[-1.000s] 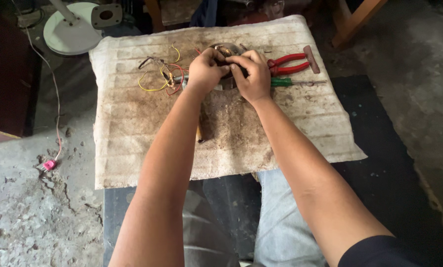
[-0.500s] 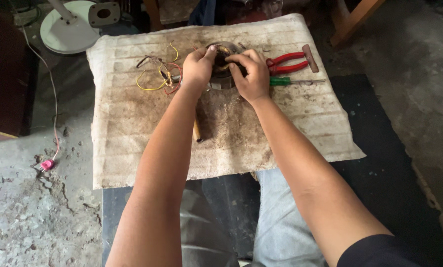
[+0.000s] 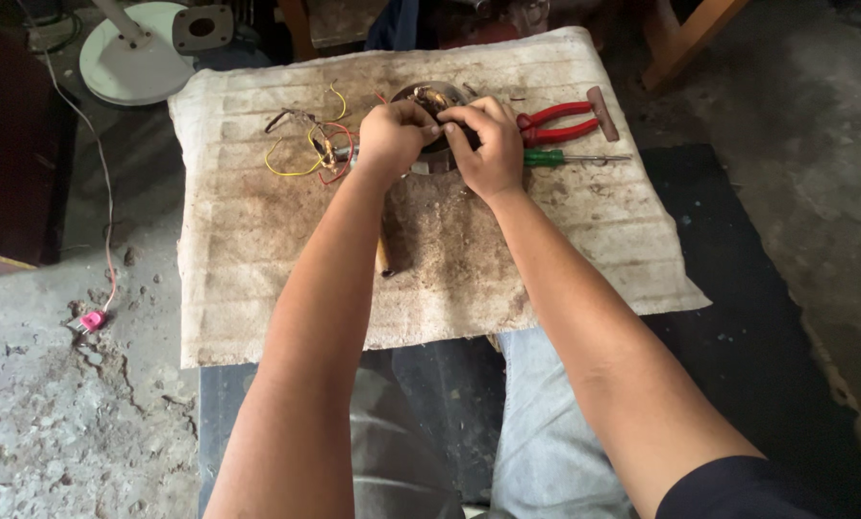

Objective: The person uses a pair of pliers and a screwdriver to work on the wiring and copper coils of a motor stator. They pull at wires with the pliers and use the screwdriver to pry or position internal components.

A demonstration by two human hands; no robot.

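I see both my hands meeting at the far middle of the table [image 3: 257, 288], which is covered by a stained, ribbed off-white mat. Between them sits a small round dark metal part with coppery windings [image 3: 428, 98]. My left hand [image 3: 390, 137] is curled closed on its near-left rim, and my right hand [image 3: 488, 144] is curled closed on its near-right side, fingertips [image 3: 454, 115] pinching over the top. The part lies straight ahead of both hands, slightly beyond the knuckles, and neither hand is clearly nearer; it is round, so I can tell no long axis.

Just right of my right hand lie red-handled pliers [image 3: 557, 122] and a green-handled screwdriver [image 3: 570, 158], both running left to right. Left of my left hand is a tangle of yellow and red wires [image 3: 310, 149], close but apart from it. A brown wooden handle [image 3: 383, 258] pokes out beneath my left forearm.
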